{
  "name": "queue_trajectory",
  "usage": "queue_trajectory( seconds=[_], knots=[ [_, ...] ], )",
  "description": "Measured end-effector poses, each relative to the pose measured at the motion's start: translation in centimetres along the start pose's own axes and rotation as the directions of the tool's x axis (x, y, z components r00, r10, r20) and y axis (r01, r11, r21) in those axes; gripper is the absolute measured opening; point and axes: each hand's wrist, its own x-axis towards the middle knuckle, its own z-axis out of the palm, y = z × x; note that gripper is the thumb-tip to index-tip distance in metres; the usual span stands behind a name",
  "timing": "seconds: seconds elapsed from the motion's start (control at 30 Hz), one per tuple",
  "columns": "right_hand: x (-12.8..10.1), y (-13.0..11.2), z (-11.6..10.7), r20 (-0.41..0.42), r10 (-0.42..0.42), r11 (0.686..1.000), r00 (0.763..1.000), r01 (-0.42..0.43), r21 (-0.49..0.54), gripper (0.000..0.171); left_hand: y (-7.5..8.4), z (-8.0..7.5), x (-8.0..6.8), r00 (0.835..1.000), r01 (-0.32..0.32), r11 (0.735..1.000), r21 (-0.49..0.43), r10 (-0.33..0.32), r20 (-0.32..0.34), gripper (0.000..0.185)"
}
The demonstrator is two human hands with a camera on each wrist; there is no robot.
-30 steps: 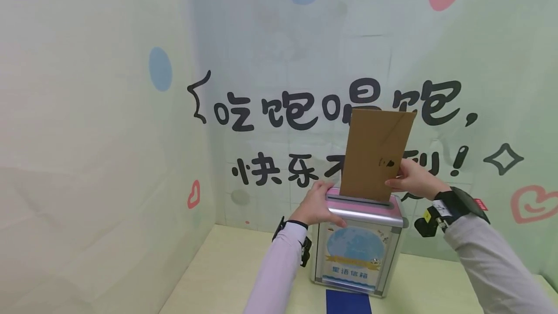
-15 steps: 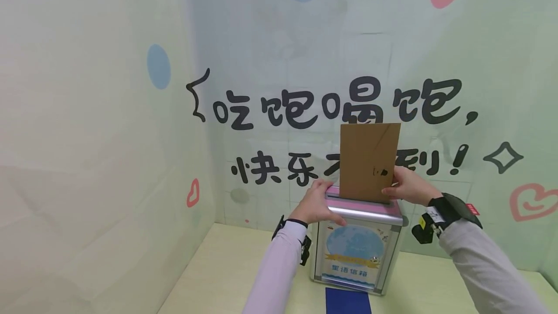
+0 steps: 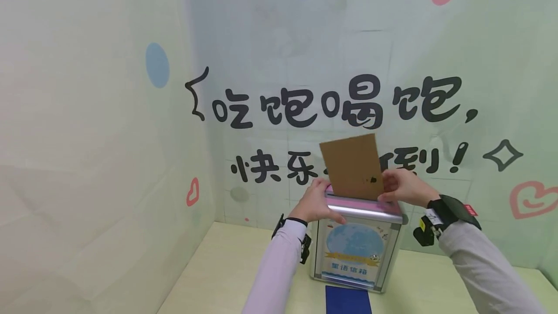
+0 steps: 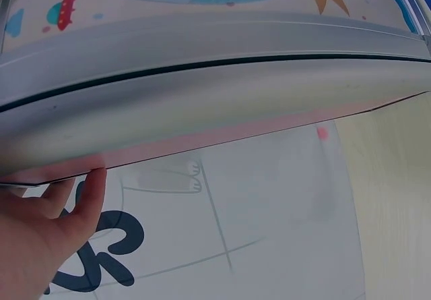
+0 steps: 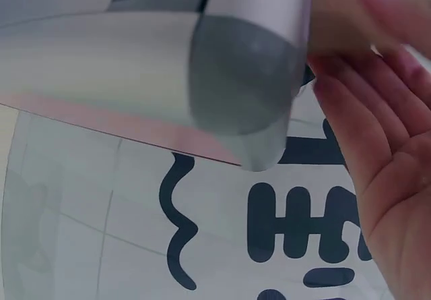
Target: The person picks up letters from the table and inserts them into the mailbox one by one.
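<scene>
A brown kraft envelope [image 3: 351, 164] stands in the top slot of a silver-framed letter box [image 3: 355, 256] with a pink lid, tilted to the left. Its lower part is hidden inside the box. With thumb and fingers my right hand [image 3: 405, 187] pinches the envelope's right edge, low over the lid. In the right wrist view that hand [image 5: 397, 138] is beside the box's rounded corner [image 5: 239, 77]. My left hand [image 3: 315, 202] grips the box's upper left end, thumb on the front and fingers over the lid. Those fingers [image 4: 91, 202] reach the pink lid's edge in the left wrist view.
A dark blue flat rectangle [image 3: 348, 299] lies on the pale wooden table [image 3: 235, 265] in front of the box. Close behind and to the left are walls [image 3: 261, 52] covered with printed lettering and shapes.
The envelope has gone down further into the slot and its top has swung left. My right hand has moved slightly left with it. The left hand keeps its place on the box.
</scene>
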Motion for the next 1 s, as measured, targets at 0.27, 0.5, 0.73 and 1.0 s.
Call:
queue_trajectory(
  seconds=[0.27, 0.5, 0.73, 1.0],
  knots=[
    [-0.4, 0.9, 0.2, 0.039, -0.023, 0.998, 0.999, 0.021, 0.057, 0.107, 0.1, 0.1, -0.1, 1.0, 0.003, 0.999, -0.054, -0.003, 0.002, 0.094],
    [-0.4, 0.7, 0.2, -0.005, -0.025, 0.999, 1.0, 0.025, -0.019, 0.087, 0.2, -0.1, -0.1, 1.0, 0.007, 1.0, -0.031, -0.006, 0.002, 0.097],
    [0.4, -0.2, 1.5, -0.09, -0.109, 0.992, 0.99, 0.102, -0.077, 0.026, 0.3, -0.1, 0.0, 1.0, 0.013, 0.999, -0.041, -0.013, 0.007, 0.099],
    [0.7, -0.7, 1.2, -0.18, -0.064, 0.998, 0.982, 0.064, -0.007, 0.03, 0.1, -0.1, 0.0, 1.0, 0.02, 1.0, -0.014, -0.02, 0.015, 0.102]
  ],
)
